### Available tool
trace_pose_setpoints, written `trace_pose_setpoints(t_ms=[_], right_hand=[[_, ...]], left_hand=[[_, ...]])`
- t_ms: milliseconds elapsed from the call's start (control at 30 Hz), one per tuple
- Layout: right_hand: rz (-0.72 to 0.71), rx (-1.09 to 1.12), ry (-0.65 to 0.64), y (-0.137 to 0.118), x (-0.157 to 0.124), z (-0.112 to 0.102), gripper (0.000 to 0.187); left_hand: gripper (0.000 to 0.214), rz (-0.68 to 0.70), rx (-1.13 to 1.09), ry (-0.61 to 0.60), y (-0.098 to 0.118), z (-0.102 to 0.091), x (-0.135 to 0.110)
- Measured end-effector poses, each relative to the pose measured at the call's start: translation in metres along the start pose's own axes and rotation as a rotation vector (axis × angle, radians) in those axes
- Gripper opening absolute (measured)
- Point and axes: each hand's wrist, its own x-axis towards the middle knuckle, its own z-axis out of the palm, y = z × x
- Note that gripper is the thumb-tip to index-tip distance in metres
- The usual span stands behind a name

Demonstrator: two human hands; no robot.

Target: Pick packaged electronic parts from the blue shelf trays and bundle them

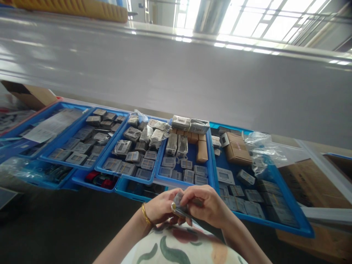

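Note:
Close to my body, my left hand (162,208) and my right hand (205,205) meet around a small bundle of thin grey plates (178,199). Fingers of both hands are wrapped on it and cover much of its shape. The left wrist carries a gold bracelet (146,213). Just beyond the hands stands a blue tray (158,172) with banded stacks of grey frame-like plates (188,176) and brown boxes (202,151). To its right, another blue tray (305,227) holds similar stacks and a cardboard package (238,148).
More blue trays (93,167) of grey stacks line the left, one with a paper sheet (55,124). Lower bins (128,190) sit beneath them. Clear plastic bags (264,150) lie at right, beside a cardboard box (305,183). A long grey panel (176,69) crosses behind the trays.

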Motion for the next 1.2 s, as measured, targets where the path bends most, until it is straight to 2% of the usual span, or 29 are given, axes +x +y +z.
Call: trace_pose_setpoints(t_ms=[67, 167, 300, 367, 467, 667, 767, 833, 900, 967, 1000, 1100, 1200], right_hand=[[-0.024, -0.119, 0.057, 0.000, -0.002, 0.002, 0.011], [-0.082, -0.300, 0.074, 0.000, -0.006, 0.002, 0.001], [-0.056, -0.441, 0.148, 0.006, -0.012, 0.002, 0.014], [-0.064, -0.497, 0.220, 0.012, -0.014, 0.004, 0.021], [-0.147, -0.655, 0.371, 0.021, -0.017, 0.006, 0.021], [-0.303, -0.893, 0.568, 0.030, -0.019, 0.010, 0.019], [-0.302, -0.905, 0.626, 0.030, -0.021, 0.003, 0.018], [-0.249, -0.938, 0.744, 0.027, -0.025, -0.013, 0.021], [-0.069, -0.893, 0.980, 0.025, -0.030, -0.036, 0.029], [0.198, -0.629, 1.212, 0.025, -0.038, -0.061, 0.040], [0.274, -0.451, 1.268, 0.028, -0.042, -0.070, 0.044], [0.343, 0.014, 1.315, 0.044, -0.056, -0.079, 0.053], [0.449, 0.241, 1.258, 0.064, -0.065, -0.064, 0.058]], left_hand=[[0.049, -0.029, 0.029, 0.039, 0.001, 0.000, 0.001], [0.043, -0.057, 0.041, 0.052, 0.000, 0.000, 0.002], [0.054, -0.012, 0.045, 0.117, -0.011, -0.005, 0.005], [0.057, 0.025, 0.039, 0.153, -0.018, -0.008, 0.008], [0.052, 0.035, -0.005, 0.180, -0.023, -0.009, 0.013], [0.057, 0.001, -0.090, 0.235, -0.017, 0.003, 0.022], [0.062, -0.042, -0.105, 0.280, -0.019, 0.007, 0.025], [0.064, -0.073, -0.115, 0.341, -0.025, 0.003, 0.024], [0.065, -0.102, -0.131, 0.432, -0.032, -0.005, 0.020], [0.063, -0.100, -0.146, 0.537, -0.038, -0.016, 0.014], [0.059, -0.086, -0.147, 0.588, -0.040, -0.021, 0.010], [0.038, -0.006, -0.103, 0.722, -0.037, -0.037, -0.001], [0.022, 0.066, 0.034, 0.885, -0.026, -0.051, -0.003]])
